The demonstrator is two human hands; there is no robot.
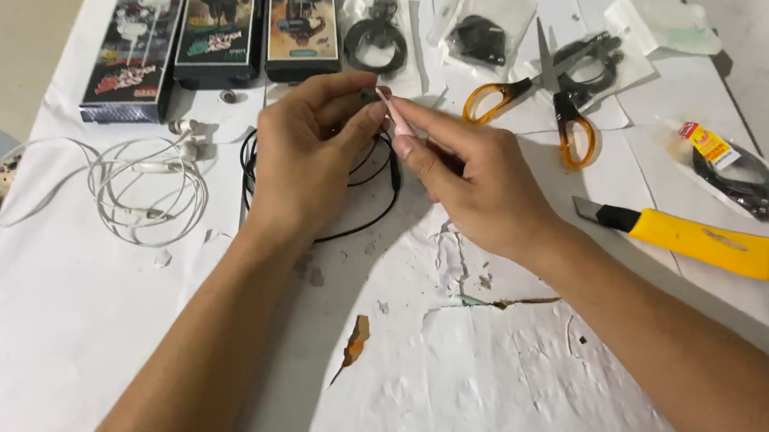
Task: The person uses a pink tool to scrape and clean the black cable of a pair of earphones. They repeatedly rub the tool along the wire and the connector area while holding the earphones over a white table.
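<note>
Left hand (pixel 304 153) pinches a small black earbud piece (pixel 368 93); right hand (pixel 467 181) grips a thin pink stick (pixel 397 114) touching it. Black cable (pixel 377 198) loops under both, mid worktop (pixel 85 313). Scissors (pixel 547 97) far right, white earphones (pixel 146 184) left.

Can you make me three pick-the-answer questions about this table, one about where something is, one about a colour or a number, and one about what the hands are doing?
1. Where do the white earphones lie?
A. beside the left hand
B. under the scissors
C. on a box

2. How many dark boxes stand in the row at the top?
A. one
B. three
C. five

3. What are the fingers of both hands doing?
A. lying flat
B. pinching a small part of the black cable
C. cutting paper

Answers: 1 A, they coil on the paper left of that hand. 2 B, three side by side. 3 B, the right hand meets the left at the cable.
</note>
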